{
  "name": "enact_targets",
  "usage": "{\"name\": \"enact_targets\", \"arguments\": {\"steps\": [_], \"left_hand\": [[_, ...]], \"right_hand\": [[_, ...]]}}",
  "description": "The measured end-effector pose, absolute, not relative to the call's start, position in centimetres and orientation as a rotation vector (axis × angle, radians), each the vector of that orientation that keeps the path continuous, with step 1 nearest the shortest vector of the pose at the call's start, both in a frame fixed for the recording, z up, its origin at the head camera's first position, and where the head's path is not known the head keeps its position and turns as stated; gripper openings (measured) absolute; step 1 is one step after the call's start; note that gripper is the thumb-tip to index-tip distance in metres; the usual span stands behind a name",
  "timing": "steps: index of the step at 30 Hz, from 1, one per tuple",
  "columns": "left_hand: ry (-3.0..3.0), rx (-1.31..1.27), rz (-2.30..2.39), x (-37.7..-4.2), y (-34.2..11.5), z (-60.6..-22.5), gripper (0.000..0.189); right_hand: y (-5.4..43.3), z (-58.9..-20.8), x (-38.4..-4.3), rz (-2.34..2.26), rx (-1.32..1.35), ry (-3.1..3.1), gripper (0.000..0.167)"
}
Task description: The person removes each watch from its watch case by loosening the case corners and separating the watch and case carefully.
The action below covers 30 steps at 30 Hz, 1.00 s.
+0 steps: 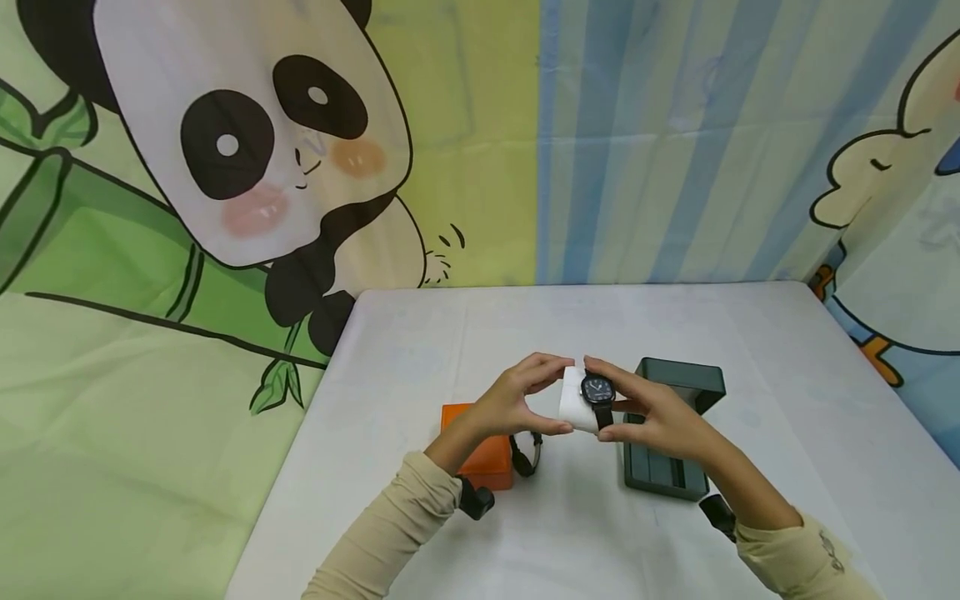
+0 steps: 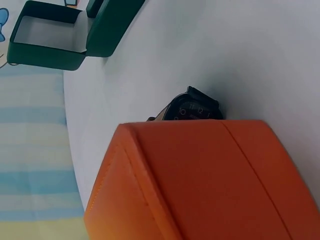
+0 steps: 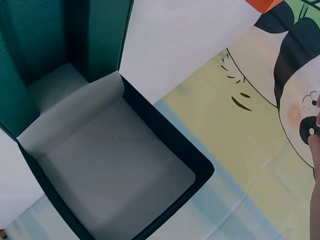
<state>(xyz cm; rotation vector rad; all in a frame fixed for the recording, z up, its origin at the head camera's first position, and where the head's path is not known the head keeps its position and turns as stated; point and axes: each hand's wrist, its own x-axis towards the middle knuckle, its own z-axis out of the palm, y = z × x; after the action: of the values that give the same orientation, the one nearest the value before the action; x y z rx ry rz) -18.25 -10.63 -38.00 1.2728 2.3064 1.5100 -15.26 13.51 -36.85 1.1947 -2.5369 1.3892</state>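
A dark wristwatch [image 1: 597,389] with a black strap sits round a white watch cushion [image 1: 573,400], raised above the table in the head view. My left hand [image 1: 527,396] holds the cushion's left end between thumb and fingers. My right hand [image 1: 654,410] pinches the watch from the right, its thumb at the lower strap and its fingers at the top. Only a sliver of a hand's fingers [image 3: 315,145] shows at the right edge of the right wrist view. Behind my right hand stands an open dark green watch box [image 1: 663,483], its pale lining [image 3: 120,165] visible.
An orange box [image 1: 491,462] stands under my left forearm. Beside it on the white table [image 1: 570,533] lies a second watch [image 2: 192,107], partly hidden by the box in the left wrist view. Printed cloth [image 1: 487,167] with a panda hangs behind the table.
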Motion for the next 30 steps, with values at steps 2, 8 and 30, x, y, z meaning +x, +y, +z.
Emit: {"name": "enact_targets", "arguments": {"steps": [2, 8, 30], "left_hand": [[2.284, 1.277, 1.501, -18.2, -10.4, -38.0, 0.076], [2.249, 1.244, 1.459, -17.8, -9.4, -38.2, 0.074], [2.267, 1.218, 1.375, -17.6, -8.3, -39.6, 0.075]], "right_hand": [[14.0, -36.9, -15.3, 1.417, 1.214, -2.48, 0.065], [15.1, -37.2, -15.2, 1.457, 1.208, -2.33, 0.043], [27.4, -43.2, -13.1, 0.814, 0.385, -2.771, 0.025]]}}
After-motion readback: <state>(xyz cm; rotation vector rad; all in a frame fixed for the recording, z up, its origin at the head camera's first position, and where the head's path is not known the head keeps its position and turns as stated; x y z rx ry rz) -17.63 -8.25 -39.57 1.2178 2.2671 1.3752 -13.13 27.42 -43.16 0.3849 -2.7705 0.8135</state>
